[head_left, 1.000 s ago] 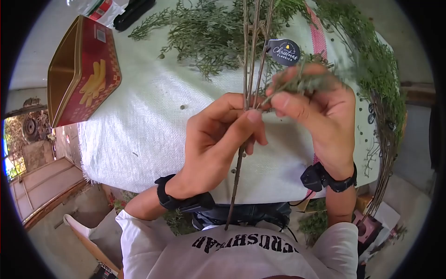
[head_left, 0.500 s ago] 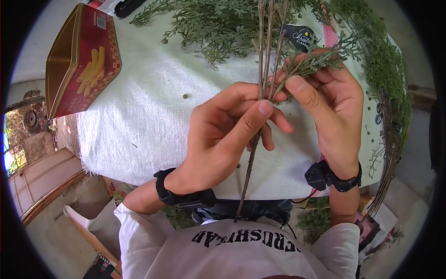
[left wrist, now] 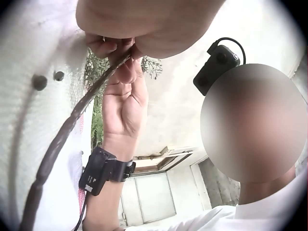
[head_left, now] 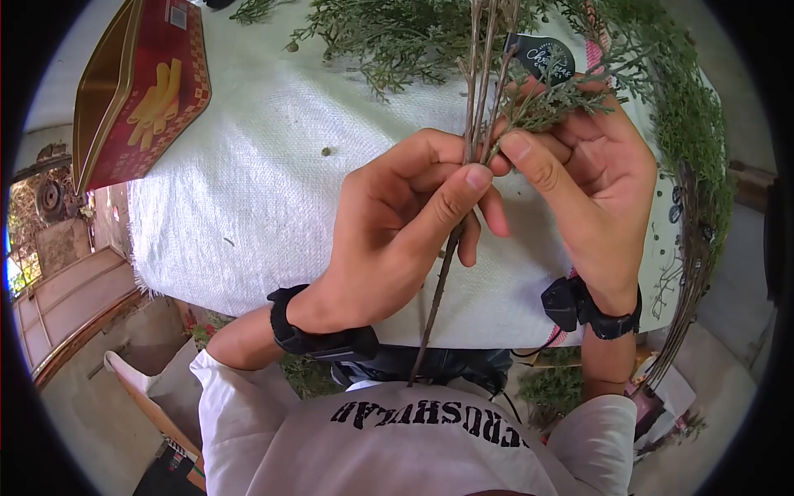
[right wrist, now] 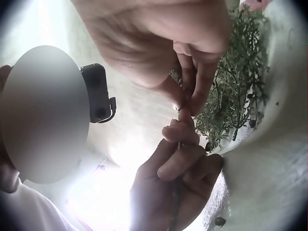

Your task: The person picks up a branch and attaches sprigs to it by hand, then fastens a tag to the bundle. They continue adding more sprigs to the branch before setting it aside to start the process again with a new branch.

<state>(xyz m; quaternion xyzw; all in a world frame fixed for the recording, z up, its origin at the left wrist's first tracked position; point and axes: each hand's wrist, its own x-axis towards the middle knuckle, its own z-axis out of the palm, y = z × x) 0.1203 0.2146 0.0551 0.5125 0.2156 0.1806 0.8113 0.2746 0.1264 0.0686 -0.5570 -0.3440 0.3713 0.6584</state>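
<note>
In the head view my left hand point(head_left: 397, 219) pinches a bundle of thin brown stems point(head_left: 473, 91) between thumb and fingers. A single dark twisted stem point(head_left: 436, 298) runs down from that grip toward the shirt; it also crosses the left wrist view as a long stem point(left wrist: 62, 130). My right hand point(head_left: 600, 186) pinches a small green conifer sprig point(head_left: 550, 110) by its base, right beside the stems and the left thumb tip. From the bundle hangs a dark round tag point(head_left: 542, 58) reading "Christmas Classics". In the right wrist view both hands' fingertips meet around the stem.
White woven sheeting point(head_left: 248, 207) covers the table. Cut greenery point(head_left: 397, 41) lies along the back, and long leafy branches point(head_left: 691, 149) line the right edge. A red and gold tin point(head_left: 153, 99) lies at the left. Small round bits dot the sheeting.
The sprig, blurred by motion a second ago, is now steady against the stems. Both hands and the stem bundle have shifted slightly right and up in the head view.
</note>
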